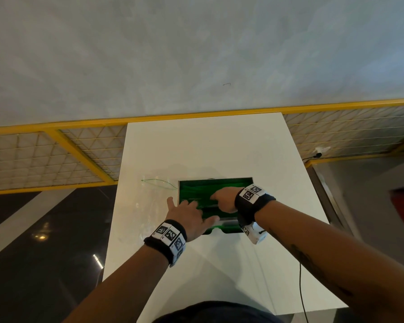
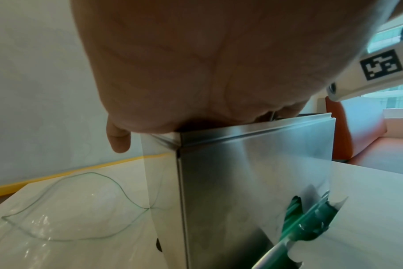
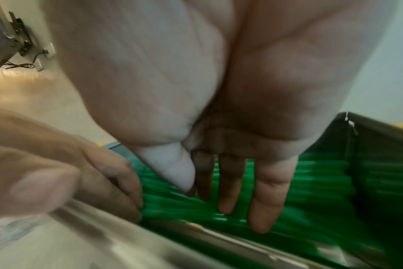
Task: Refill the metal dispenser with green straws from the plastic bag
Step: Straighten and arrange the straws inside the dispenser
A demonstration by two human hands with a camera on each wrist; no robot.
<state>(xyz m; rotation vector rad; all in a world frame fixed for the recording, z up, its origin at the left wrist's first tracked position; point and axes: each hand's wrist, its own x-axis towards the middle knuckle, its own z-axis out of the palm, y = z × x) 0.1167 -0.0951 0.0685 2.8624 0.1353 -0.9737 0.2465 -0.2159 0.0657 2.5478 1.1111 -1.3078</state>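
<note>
- The white desk (image 1: 219,276) carries the work; its near part holds only a thin black cable (image 1: 301,290) running off the near edge.
- The left hand (image 1: 187,217) lies over the near left corner of the metal dispenser (image 2: 242,182). Its fingers are straight and spread, pressing on the top of the pile and gripping nothing; I judge it is there to level the load and steady the box.
- At the dispenser's near foot, the outlet slot (image 2: 311,223) shows green straw ends ready for taking.
- The right hand (image 1: 224,198) reaches into the open top from the right, fingers (image 3: 267,200) extended flat on the green straws (image 3: 322,182), holding none, seemingly smoothing them so they lie parallel.
- The straws fill the bin, so the refill looks nearly done.
- Just left of the dispenser the clear plastic bag (image 2: 65,214) lies slack on the desk, mouth open and apparently emptied.
- Beyond the desk runs a yellow-framed mesh rail (image 1: 68,157).
</note>
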